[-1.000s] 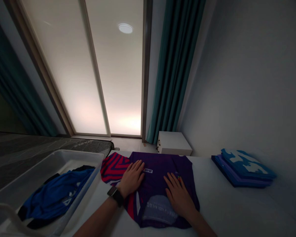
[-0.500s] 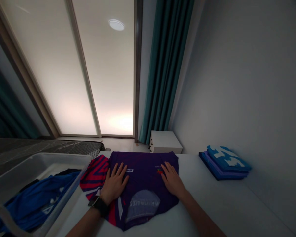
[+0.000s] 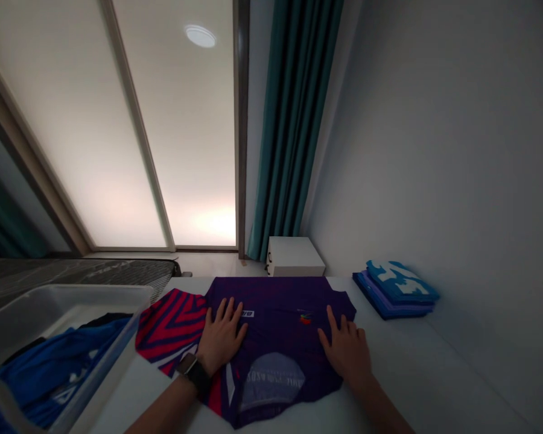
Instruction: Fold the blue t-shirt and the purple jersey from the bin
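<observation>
- Frosted glass door point(image 3: 81, 138) glowing at the far end of the room, a teal curtain point(image 3: 289, 120) hanging at its right and a small white cabinet point(image 3: 294, 256) standing below the curtain.
- White surface point(image 3: 411, 367), its type unclear from this view, carrying the work in the foreground.
- You pressed a purple jersey point(image 3: 276, 295) flat on that surface, directly beneath both hands and near the surface's far edge.
- Its long axis ran across your view from left to right, with a red-and-navy striped sleeve point(image 3: 169, 325) spreading out to the left.
- Your left grip point(image 3: 221, 337) lay open, palm down, with nothing pinched, just beside the striped sleeve and nearer to it than your right grip.
- Your right grip point(image 3: 346, 349) lay equally open and flat, well apart from the left, on the jersey's right side near a small red emblem point(image 3: 304, 318).
- A dark smartwatch point(image 3: 190, 371) sat on your left wrist, just behind the hand.
- White plastic tray point(image 3: 67, 295) stood at lower left, beyond the striped sleeve, holding a crumpled blue garment point(image 3: 58, 367).
- Neatly folded stack of blue clothing point(image 3: 393, 292) lay at the right against the wall, well apart from your right grip.
</observation>
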A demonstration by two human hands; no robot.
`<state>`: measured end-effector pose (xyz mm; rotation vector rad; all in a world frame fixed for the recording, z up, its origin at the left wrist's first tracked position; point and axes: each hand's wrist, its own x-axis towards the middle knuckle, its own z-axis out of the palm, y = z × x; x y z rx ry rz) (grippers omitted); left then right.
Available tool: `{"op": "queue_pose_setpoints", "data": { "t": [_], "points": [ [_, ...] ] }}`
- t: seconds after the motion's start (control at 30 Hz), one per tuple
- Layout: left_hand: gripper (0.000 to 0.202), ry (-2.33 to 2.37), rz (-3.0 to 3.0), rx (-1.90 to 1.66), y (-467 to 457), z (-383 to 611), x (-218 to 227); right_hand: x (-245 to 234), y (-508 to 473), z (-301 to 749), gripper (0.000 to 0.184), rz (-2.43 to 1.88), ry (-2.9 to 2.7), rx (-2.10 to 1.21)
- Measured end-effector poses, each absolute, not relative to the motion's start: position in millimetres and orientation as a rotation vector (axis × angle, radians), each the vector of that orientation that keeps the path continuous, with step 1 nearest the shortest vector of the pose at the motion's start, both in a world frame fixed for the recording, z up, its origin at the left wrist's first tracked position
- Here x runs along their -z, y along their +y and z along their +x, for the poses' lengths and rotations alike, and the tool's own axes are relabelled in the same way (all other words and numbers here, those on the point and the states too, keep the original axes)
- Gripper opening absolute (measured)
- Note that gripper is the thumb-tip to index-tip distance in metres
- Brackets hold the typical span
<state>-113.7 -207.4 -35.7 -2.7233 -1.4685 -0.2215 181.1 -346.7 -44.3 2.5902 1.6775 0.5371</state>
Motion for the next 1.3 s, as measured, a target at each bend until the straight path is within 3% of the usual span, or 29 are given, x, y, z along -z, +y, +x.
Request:
{"op": "queue_pose_setpoints", "data": {
  "t": [0.27,0.57,0.7,0.83,1.0,1.3],
  "points": [
    [0.046,-1.173,-2.893,0.355,-199.8,-86.9,10.3,46.1,-353.1,184.2,0.046,2.675,1.978,-0.517],
    [0.049,-0.628,-3.236,0.505,-214.2,18.7,24.0,63.3,-327.3,181.0,0.045,2.689,2.480,-0.219],
    [0.051,-0.692,-3.246,0.490,-208.5,48.3,34.9,67.7,-330.4,199.2,0.054,3.030,2.407,-0.037],
    [0.052,-0.808,-3.198,0.493,-204.4,54.4,42.8,65.1,-331.3,221.2,0.058,3.140,2.186,-0.203],
    [0.049,-0.874,-3.168,0.481,-204.2,54.7,45.3,56.5,-326.3,237.5,0.045,2.967,2.039,-0.183],
    [0.049,-0.903,-3.164,0.487,-204.0,55.4,45.5,56.5,-317.5,259.9,0.021,3.063,2.148,-0.147]
  ]
}}
